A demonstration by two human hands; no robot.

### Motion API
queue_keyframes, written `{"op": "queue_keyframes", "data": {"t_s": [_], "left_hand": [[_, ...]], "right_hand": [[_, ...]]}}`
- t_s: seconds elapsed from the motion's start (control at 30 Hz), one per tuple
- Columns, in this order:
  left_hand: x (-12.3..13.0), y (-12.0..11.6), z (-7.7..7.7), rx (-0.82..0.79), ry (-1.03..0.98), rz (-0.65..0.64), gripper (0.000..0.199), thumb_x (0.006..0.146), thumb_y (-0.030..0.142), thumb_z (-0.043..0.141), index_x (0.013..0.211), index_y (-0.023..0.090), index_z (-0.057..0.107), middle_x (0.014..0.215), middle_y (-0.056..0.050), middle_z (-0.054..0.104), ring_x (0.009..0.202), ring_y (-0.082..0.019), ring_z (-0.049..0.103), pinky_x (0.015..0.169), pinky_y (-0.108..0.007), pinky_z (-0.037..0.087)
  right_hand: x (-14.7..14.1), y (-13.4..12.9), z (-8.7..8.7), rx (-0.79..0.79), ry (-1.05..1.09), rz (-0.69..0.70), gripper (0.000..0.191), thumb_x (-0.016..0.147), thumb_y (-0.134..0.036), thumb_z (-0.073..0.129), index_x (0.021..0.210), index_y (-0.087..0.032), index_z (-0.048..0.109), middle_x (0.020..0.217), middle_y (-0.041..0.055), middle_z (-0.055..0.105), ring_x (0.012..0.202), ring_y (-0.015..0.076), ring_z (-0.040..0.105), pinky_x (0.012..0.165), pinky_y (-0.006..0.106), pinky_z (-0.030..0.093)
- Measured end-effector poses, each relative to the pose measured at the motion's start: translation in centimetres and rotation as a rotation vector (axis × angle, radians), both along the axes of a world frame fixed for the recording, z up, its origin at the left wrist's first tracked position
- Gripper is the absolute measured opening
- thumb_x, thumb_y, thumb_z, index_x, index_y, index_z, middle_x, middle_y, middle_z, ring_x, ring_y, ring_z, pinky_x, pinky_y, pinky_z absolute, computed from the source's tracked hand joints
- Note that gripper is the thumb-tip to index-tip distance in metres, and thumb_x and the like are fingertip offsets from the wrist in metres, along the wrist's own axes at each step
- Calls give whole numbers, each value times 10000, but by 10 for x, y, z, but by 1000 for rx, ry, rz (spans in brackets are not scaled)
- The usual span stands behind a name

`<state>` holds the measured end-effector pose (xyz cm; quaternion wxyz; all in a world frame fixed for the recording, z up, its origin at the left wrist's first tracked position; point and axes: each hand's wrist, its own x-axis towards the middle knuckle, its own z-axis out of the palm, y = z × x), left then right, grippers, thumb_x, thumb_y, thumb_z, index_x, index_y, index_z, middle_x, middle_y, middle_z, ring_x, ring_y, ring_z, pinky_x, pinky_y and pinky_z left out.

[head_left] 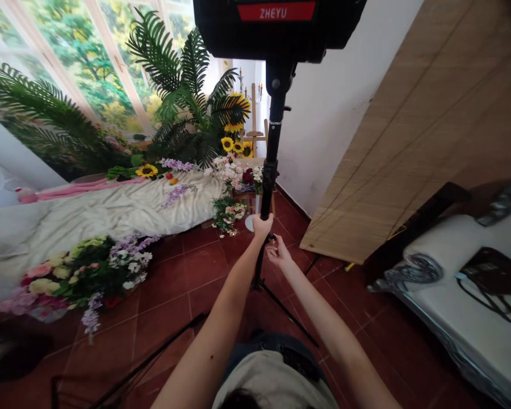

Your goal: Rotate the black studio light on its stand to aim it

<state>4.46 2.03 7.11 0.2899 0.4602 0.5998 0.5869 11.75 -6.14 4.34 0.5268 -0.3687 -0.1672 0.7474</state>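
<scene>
Upright in front of me stands a black light stand (pixel 273 142), carrying a black studio light (pixel 281 34) with a red ZHEYU label at its top. My left hand (pixel 263 225) is closed around the stand's pole at about mid-height. Just below it, on the right side of the pole, my right hand (pixel 278 251) has its fingertips at a small black knob (pixel 271 237), with the fingers curled. The stand's thin legs (pixel 290 315) spread over the floor beneath my arms.
On the left, a low surface draped in cream cloth (pixel 187 207) bears flowers, beside palm leaves (pixel 187 85). A flower arrangement (pixel 63 272) stands in front. At right are a bamboo screen (pixel 366 136) and a white sofa (pixel 464 307) with a dark bag (pixel 489 278). Red tiles (pixel 204 264) cover the floor.
</scene>
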Motion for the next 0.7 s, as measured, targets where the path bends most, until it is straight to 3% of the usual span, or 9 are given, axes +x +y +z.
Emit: {"op": "queue_keyframes", "data": {"t_s": [0.1, 0.17, 0.27, 0.37, 0.5, 0.6, 0.7], "left_hand": [[0, 1, -1, -10, 11, 7, 245, 632, 340, 647, 546, 121, 580, 519, -28, 548, 515, -130, 533, 477, -209, 352], [1, 2, -3, -21, 13, 13, 242, 626, 341, 654, 577, 109, 603, 539, -37, 565, 530, -138, 548, 481, -211, 361], [1, 4, -7, -22, 4, 20, 246, 621, 345, 655, 598, 104, 614, 545, -34, 565, 538, -141, 552, 481, -210, 365], [2, 5, -10, -8, -11, 18, 248, 622, 352, 650, 593, 109, 604, 533, -21, 547, 524, -130, 535, 473, -205, 360], [3, 6, -10, 9, -8, 4, 268, 627, 364, 643, 532, 131, 551, 498, 0, 496, 480, -104, 481, 446, -197, 326], [3, 5, -10, 15, -3, 10, 282, 629, 367, 639, 505, 141, 523, 484, 10, 466, 461, -93, 452, 438, -197, 311], [3, 4, -8, 7, 2, 16, 295, 629, 371, 638, 490, 147, 505, 478, 15, 446, 451, -87, 437, 435, -197, 304]], "right_hand": [[15, -4, -6, 326, -640, -88, 178, 751, -358, 593, 711, -210, 502, 585, -20, 523, 499, 92, 468, 411, 176, 324], [35, -8, -11, 535, -1013, -74, 165, 721, -339, 623, 816, -217, 566, 758, 30, 614, 692, 147, 561, 530, 207, 395], [61, -12, -18, 587, -1294, -75, 252, 768, -382, 562, 968, -230, 582, 927, 68, 639, 818, 191, 579, 605, 244, 412], [66, -13, -19, 327, -1172, -21, 386, 840, -525, 418, 974, -202, 579, 787, 74, 639, 651, 170, 563, 507, 234, 388], [50, -9, -4, -29, -503, 374, 623, 878, -616, 199, 908, -145, 606, 716, 93, 640, 482, 113, 501, 401, 196, 328], [44, -3, 14, -101, -149, 515, 589, 880, -611, 239, 916, -148, 601, 779, 83, 656, 514, 97, 531, 426, 184, 360], [42, 1, 24, -77, -232, 498, 500, 868, -576, 348, 879, -145, 601, 797, 79, 656, 535, 93, 534, 460, 189, 387]]}}
